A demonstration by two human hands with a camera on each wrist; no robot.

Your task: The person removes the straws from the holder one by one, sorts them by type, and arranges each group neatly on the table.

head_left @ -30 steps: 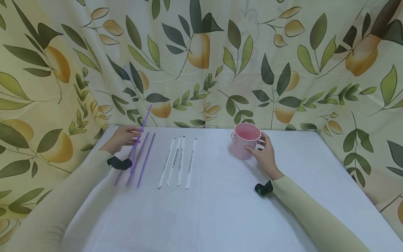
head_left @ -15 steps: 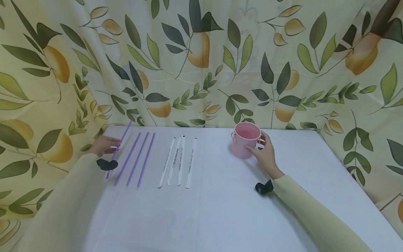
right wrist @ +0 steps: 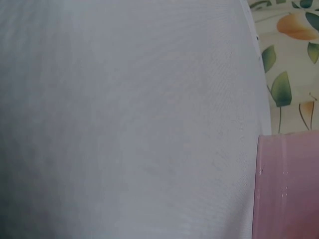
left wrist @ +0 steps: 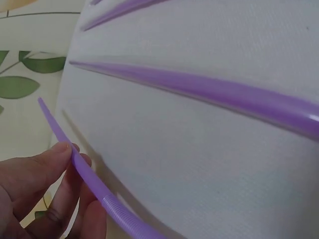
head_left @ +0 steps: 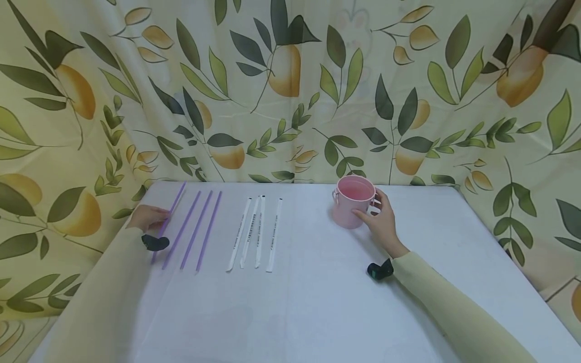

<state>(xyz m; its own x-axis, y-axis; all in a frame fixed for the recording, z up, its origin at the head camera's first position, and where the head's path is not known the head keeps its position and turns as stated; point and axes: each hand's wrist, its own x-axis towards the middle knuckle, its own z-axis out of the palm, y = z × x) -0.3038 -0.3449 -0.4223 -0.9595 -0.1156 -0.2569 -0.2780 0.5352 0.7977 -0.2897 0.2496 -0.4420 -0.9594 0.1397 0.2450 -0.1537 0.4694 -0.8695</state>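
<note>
My left hand (head_left: 147, 217) pinches a purple bendy straw (left wrist: 89, 177) between thumb and fingers. Its ribbed section shows in the left wrist view, and a shadow gap suggests it is at least partly off the cloth. To its right, three more purple straws (head_left: 196, 229) lie slanted side by side on the white table. A small pink bucket (head_left: 347, 217) stands upright toward the back. My right hand (head_left: 383, 224) holds that bucket from its right side, thumb on the front and fingers behind. Only the bucket wall (right wrist: 286, 189) appears in the right wrist view, without the hand.
Several narrow white printed paper sleeves (head_left: 239, 234) lie in a row between the purple straws and the bucket. A white cloth covers the table (head_left: 317, 302). Behind its back edge hangs a fruit-and-leaf patterned curtain (head_left: 290, 116).
My left hand has moved left with the purple straw, away from the other three, then lowered it toward the table. The right hand and bucket have stayed in place.
</note>
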